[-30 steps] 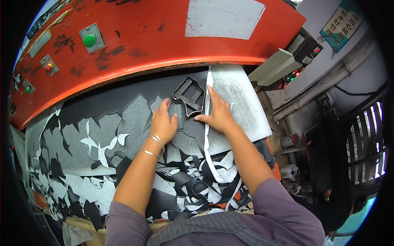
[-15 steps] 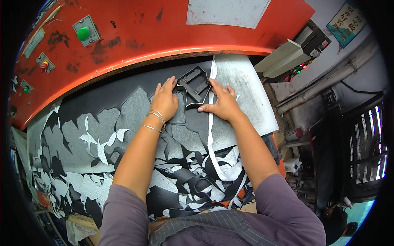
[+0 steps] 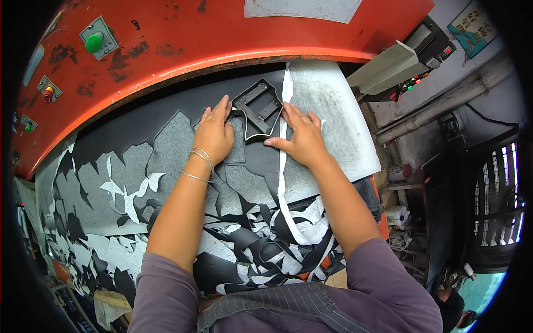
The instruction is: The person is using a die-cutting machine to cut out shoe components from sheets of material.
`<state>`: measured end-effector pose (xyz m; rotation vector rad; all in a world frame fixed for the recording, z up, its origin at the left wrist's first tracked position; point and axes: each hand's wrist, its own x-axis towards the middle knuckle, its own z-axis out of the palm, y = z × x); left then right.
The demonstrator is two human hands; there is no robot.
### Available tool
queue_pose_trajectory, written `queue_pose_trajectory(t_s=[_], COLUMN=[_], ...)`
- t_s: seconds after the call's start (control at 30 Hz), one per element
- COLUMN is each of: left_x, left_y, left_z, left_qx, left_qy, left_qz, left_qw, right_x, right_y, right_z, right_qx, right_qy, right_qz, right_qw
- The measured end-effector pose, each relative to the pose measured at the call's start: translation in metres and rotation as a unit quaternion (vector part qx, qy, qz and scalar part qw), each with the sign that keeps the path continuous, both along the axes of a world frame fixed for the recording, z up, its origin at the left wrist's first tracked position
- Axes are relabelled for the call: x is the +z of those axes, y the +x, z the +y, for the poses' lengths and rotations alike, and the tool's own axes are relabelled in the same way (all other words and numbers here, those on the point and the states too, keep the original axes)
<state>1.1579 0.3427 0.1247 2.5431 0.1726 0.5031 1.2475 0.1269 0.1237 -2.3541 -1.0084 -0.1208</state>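
Note:
A black metal cutting die (image 3: 257, 110) lies flat on a black material sheet (image 3: 139, 127) spread over the grey cutting pad (image 3: 338, 127) under the orange press head (image 3: 194, 39). My left hand (image 3: 214, 133), with thin bangles at the wrist, rests flat on the sheet and touches the die's left edge with its fingertips. My right hand (image 3: 300, 136) presses flat beside the die's right edge, fingers spread, thumb at the die's lower corner. Neither hand grips anything.
The sheet is full of cut-out holes, and black and white offcut strips (image 3: 261, 244) pile at the near edge. The press head carries a green button (image 3: 94, 41) and small switches at the left. A grey control box (image 3: 400, 58) and pipes stand at the right.
Both hands and the die have slid farther in under the press head. The hands stay flat on either side of the die.

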Motion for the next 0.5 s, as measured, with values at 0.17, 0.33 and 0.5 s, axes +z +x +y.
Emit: queue_pose_trajectory(t_s=[0.17,0.33,0.5], left_x=[-0.0005,0.0024,-0.0041], left_y=[-0.0012,0.0042,0.0047], left_z=[-0.0054,-0.0027,-0.0029], left_qx=[-0.001,0.000,0.000], left_qy=[-0.006,0.010,0.016], left_qz=[0.012,0.002,-0.014], left_qw=[1.000,1.000,1.000], right_x=[0.0003,0.0008,-0.0012], right_y=[-0.0004,0.0018,0.0011], right_z=[-0.0055,-0.0035,-0.0059], right_qx=[-0.003,-0.016,-0.015], right_qy=[-0.010,0.002,-0.027], right_qz=[0.010,0.011,-0.005], right_qw=[1.000,1.000,1.000])
